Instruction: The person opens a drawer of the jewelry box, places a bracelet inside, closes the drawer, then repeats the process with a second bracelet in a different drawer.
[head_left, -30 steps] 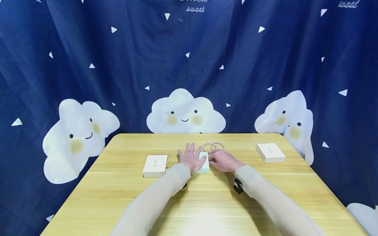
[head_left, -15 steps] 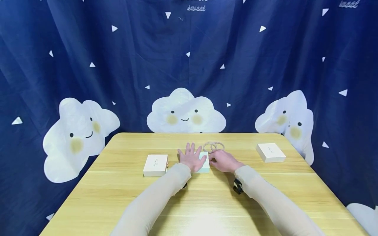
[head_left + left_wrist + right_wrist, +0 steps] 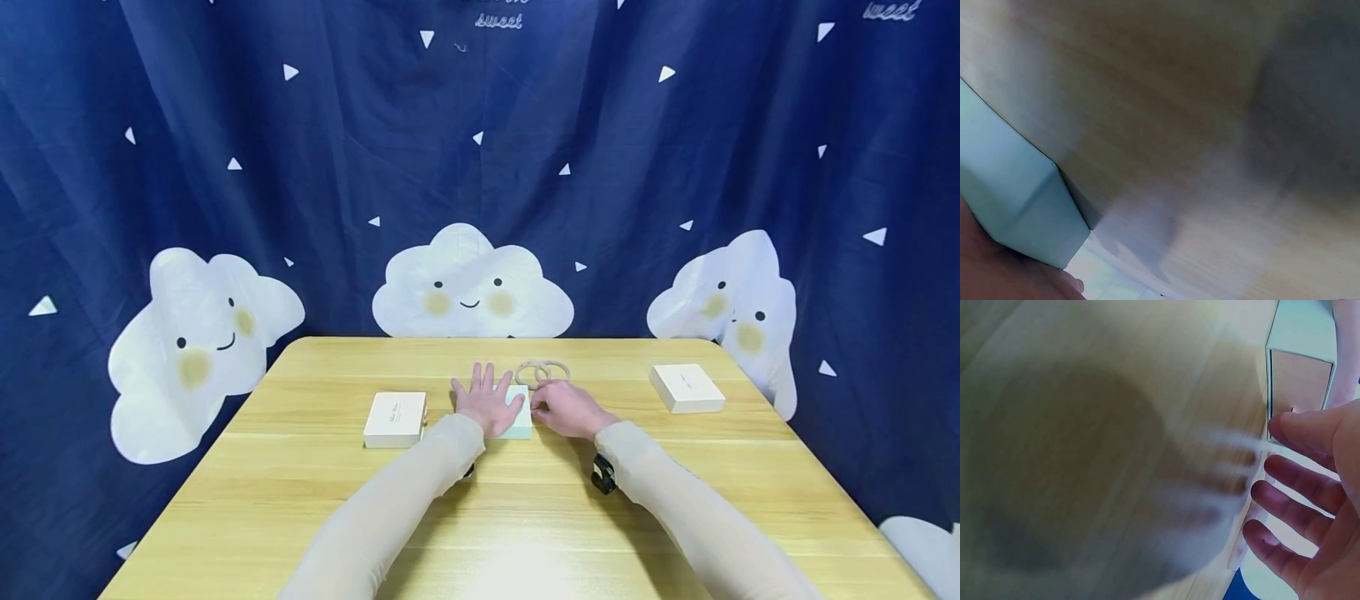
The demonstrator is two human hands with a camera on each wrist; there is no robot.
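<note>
A small mint-green drawer box point(image 3: 517, 429) lies on the table between both hands. My left hand point(image 3: 483, 408) rests on its top with fingers spread and straight, covering its left part. In the left wrist view, the box's pale green side point(image 3: 1016, 169) shows beside a bit of that hand. At the box's right end, my right hand point(image 3: 567, 407) has thumb and index finger together. The right wrist view shows the pinkish drawer front point(image 3: 1300, 378), where these two fingertips pinch at a small pull tab, mostly hidden; the other fingers are loosely bent.
Two thin beige rings point(image 3: 567, 374) overlap just behind my right hand. A white box point(image 3: 396, 417) with an orange tab on its right side lies to the left. Another white box point(image 3: 687, 388) lies farther right on the wooden table point(image 3: 300, 500). A blue curtain point(image 3: 480, 183) hangs behind.
</note>
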